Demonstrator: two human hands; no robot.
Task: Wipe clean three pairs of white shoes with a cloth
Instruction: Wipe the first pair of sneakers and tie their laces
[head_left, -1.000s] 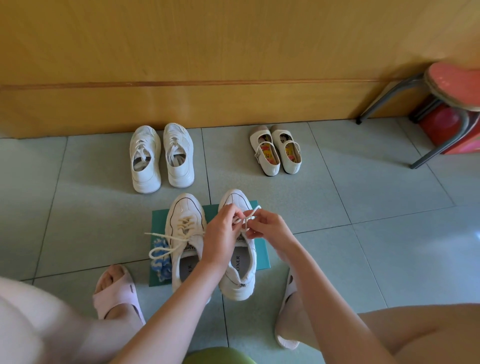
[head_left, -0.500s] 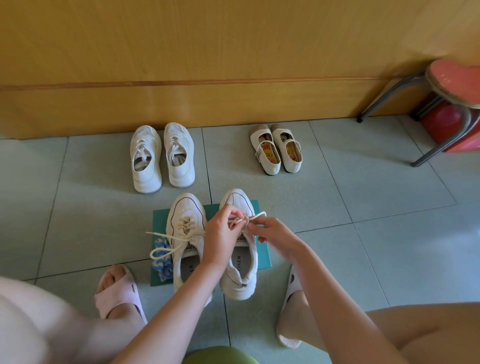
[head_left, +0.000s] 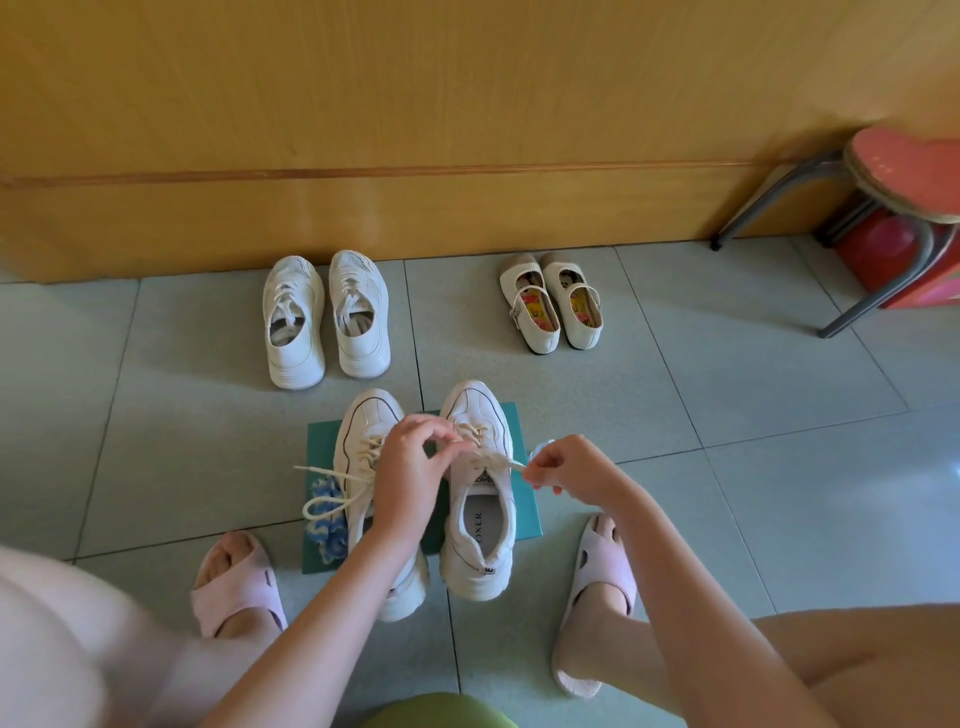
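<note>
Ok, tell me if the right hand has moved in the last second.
Yes. The right hand has drawn rightward, off the sneaker, pinching the lace, and now sits past the teal box's right edge.

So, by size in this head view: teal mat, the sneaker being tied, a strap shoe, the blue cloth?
Largest to smallest:
teal mat
sneaker being tied, helped by being nearer the camera
strap shoe
blue cloth, partly hidden by the other sneaker, so those last two are unsure

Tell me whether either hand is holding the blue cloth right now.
No: the left hand and the right hand both pinch the sneaker lace, while the blue cloth lies untouched on the green board.
</note>
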